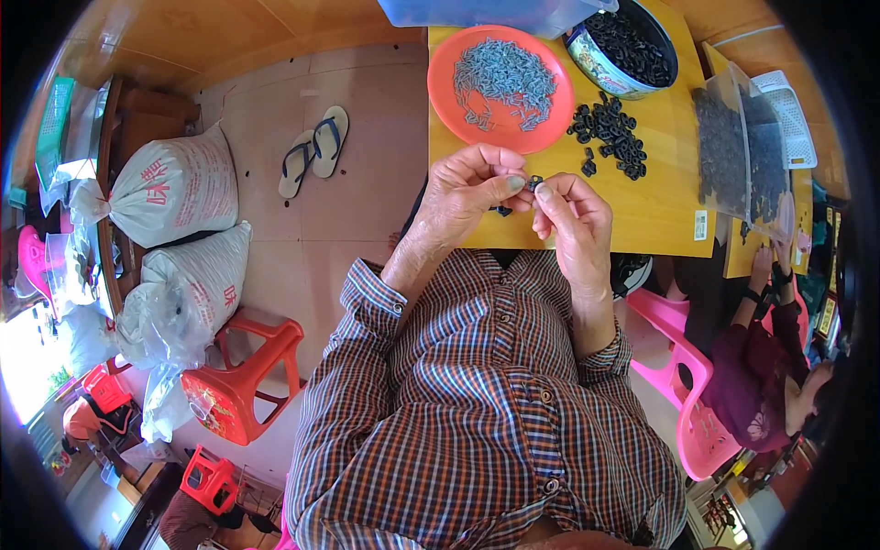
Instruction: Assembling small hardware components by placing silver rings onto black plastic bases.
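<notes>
Close to the table's front edge, my left hand (466,194) and my right hand (577,220) meet, thumbs and fingertips pinched round a small black plastic part (535,182). The fingers cover most of it, so I cannot tell whether a screw is in it. Just beyond my left hand is a round red plate (442,87) with many small grey metal screws (504,75). A loose heap of black plastic parts (610,133) lies on the table to the plate's right. Below my fingers another dark piece (501,211) shows partly.
Behind the heap stands a round tin (605,69) full of black parts, beside a blue plastic bin (495,14). Clear tubs (724,137) line the yellow table's (669,206) right side. A co-worker (761,367) sits at right. White sacks (174,188), a red stool (243,385) and sandals (313,154) are at left.
</notes>
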A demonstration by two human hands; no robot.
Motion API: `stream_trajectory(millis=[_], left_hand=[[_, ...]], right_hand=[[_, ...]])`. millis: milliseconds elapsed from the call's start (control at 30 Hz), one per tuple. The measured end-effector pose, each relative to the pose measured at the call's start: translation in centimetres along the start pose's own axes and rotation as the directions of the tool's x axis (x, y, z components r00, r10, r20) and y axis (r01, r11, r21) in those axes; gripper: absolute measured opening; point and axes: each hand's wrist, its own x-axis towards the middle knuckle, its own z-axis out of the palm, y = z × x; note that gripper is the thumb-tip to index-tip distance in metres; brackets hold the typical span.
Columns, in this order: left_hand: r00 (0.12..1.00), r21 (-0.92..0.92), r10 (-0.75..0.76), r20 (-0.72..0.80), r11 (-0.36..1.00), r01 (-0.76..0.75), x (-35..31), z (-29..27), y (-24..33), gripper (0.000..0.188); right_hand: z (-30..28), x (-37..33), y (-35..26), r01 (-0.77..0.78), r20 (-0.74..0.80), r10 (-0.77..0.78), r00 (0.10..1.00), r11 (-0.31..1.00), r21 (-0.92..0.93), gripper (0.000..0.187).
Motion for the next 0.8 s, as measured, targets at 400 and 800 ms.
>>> stream_trajectory(millis=[400,800], left_hand=[[0.997,0.182,0.078,-0.029,0.981,-0.072,-0.5,0.4,0.3,0.016],[0.99,0.328,0.141,-0.009,0.936,-0.13,-1.0,0.9,0.8,0.018]], right_hand=[[0.4,-0.7,-0.3,0.046,-0.044,-0.053,0.998,0.987,-0.152,0.012],[0.2,-1.1,0.0,0.336,0.032,-0.354,0.935,0.849,-0.407,0.006]])
